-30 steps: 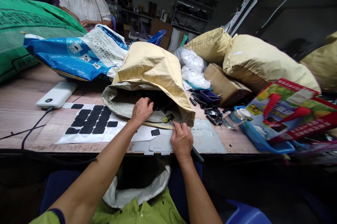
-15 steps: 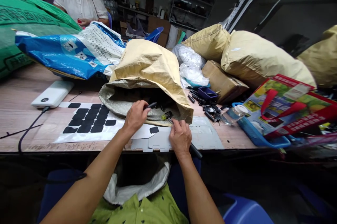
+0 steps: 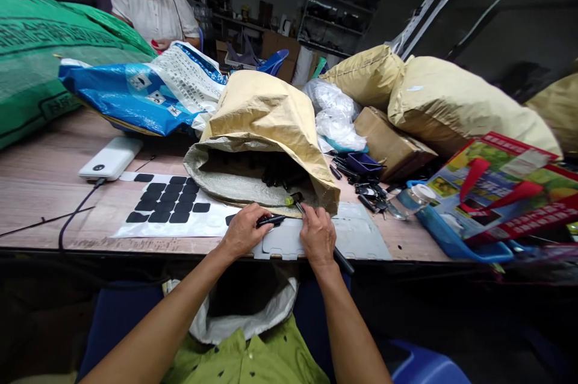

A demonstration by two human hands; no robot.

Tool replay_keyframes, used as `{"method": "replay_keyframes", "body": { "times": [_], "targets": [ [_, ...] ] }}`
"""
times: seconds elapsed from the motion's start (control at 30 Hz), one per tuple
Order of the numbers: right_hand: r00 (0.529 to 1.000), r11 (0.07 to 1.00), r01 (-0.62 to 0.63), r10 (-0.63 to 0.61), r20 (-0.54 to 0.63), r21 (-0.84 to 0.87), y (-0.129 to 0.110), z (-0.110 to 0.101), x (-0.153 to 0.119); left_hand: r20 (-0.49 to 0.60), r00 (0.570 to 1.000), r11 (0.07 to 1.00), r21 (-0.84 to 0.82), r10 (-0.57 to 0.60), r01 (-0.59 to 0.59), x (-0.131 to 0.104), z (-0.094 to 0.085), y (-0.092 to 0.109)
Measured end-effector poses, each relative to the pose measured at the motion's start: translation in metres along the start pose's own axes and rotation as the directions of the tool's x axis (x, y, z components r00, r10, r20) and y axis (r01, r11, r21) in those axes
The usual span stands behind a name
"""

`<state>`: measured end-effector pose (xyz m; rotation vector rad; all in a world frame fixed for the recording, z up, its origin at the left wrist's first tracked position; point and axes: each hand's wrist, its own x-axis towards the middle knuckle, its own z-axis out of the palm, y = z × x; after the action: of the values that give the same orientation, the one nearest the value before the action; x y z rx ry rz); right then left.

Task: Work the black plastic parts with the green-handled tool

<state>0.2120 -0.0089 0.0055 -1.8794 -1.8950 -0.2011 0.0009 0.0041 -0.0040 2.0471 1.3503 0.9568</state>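
My left hand (image 3: 246,229) is closed on a slim black pen-like piece (image 3: 276,219) just in front of the paper sack's mouth. My right hand (image 3: 318,233) grips a small hammer (image 3: 344,261) with a black handle, a thin metal shaft and a dark head with a yellow end. That head lies at the lower lip of the tan paper sack (image 3: 266,95), which gapes toward me with dark pieces inside. Under both hands is a grey flat board (image 3: 361,233). Left of them lies a white sheet (image 3: 171,224) with rows of black rounded-square stickers (image 3: 161,206).
A white power bank (image 3: 111,158) with a cable sits at the left. Blue-white (image 3: 135,92) and green sacks (image 3: 67,53) stand behind. Black parts (image 3: 370,191), a clear jar (image 3: 410,200), a blue basket (image 3: 451,236) and a carton (image 3: 391,143) are at right. A person sits across.
My left hand has drawn back from the sack's mouth toward the table's front edge, still with the black piece. My right hand keeps the hammer in nearly the same place. The view has shifted slightly.
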Motion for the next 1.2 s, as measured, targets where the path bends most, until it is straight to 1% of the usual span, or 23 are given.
{"method": "replay_keyframes", "body": {
  "times": [0.1, 0.2, 0.3, 0.4, 0.5, 0.57, 0.67, 0.73, 0.83, 0.9, 1.0, 1.07, 1.2],
  "targets": [
    [1.000, 0.981, -0.003, 0.004, -0.008, 0.192, -0.003, -0.012, -0.004, -0.008, 1.000, 1.000, -0.011, -0.010, 0.010, 0.000, 0.000, 0.001],
    [1.000, 0.909, 0.030, -0.031, -0.005, 0.415, -0.009, -0.028, -0.013, -0.011, 1.000, 1.000, -0.016, -0.015, 0.015, -0.001, 0.001, 0.002],
    [0.997, 0.857, 0.069, -0.079, -0.001, 0.511, -0.015, -0.041, -0.022, -0.010, 1.000, 1.000, -0.022, -0.012, 0.011, -0.001, 0.001, 0.001],
    [0.996, 0.871, 0.074, -0.084, -0.002, 0.486, -0.018, -0.045, -0.029, -0.010, 1.000, 1.000, -0.028, 0.003, -0.003, 0.000, 0.002, 0.000],
    [0.995, 0.908, 0.055, -0.083, 0.050, 0.415, -0.019, -0.043, -0.033, -0.017, 1.000, 1.000, -0.031, 0.007, -0.008, 0.000, 0.002, -0.001],
    [0.995, 0.915, 0.047, -0.078, 0.063, 0.401, -0.019, -0.044, -0.033, -0.019, 1.000, 0.999, -0.032, 0.004, -0.005, 0.000, 0.002, -0.001],
    [0.996, 0.903, 0.070, -0.086, 0.018, 0.425, -0.023, -0.047, -0.032, -0.021, 1.000, 0.999, -0.045, -0.004, 0.003, 0.000, 0.002, -0.001],
    [0.994, 0.896, 0.096, -0.113, 0.012, 0.433, -0.027, -0.048, -0.034, -0.025, 1.000, 0.999, -0.054, -0.011, 0.009, -0.001, 0.002, -0.001],
    [0.985, 0.902, 0.102, -0.150, 0.081, 0.420, -0.032, -0.048, -0.037, -0.027, 0.999, 0.998, -0.057, -0.017, 0.016, -0.001, 0.002, -0.001],
    [0.983, 0.903, 0.089, -0.147, 0.108, 0.421, -0.032, -0.046, -0.037, -0.029, 0.999, 0.998, -0.053, -0.018, 0.016, -0.001, 0.002, 0.000],
    [0.991, 0.900, 0.072, -0.113, 0.069, 0.430, -0.026, -0.044, -0.029, -0.034, 0.999, 0.999, -0.029, -0.019, 0.018, -0.001, 0.002, 0.001],
    [0.996, 0.913, 0.056, -0.077, 0.037, 0.403, -0.020, -0.041, -0.019, -0.040, 0.999, 1.000, -0.011, -0.021, 0.021, -0.001, 0.002, 0.001],
    [1.000, 0.975, -0.014, 0.011, 0.012, 0.222, -0.003, -0.025, 0.000, -0.048, 0.999, 1.000, -0.008, -0.018, 0.017, -0.001, 0.002, 0.002]
  ]
}}
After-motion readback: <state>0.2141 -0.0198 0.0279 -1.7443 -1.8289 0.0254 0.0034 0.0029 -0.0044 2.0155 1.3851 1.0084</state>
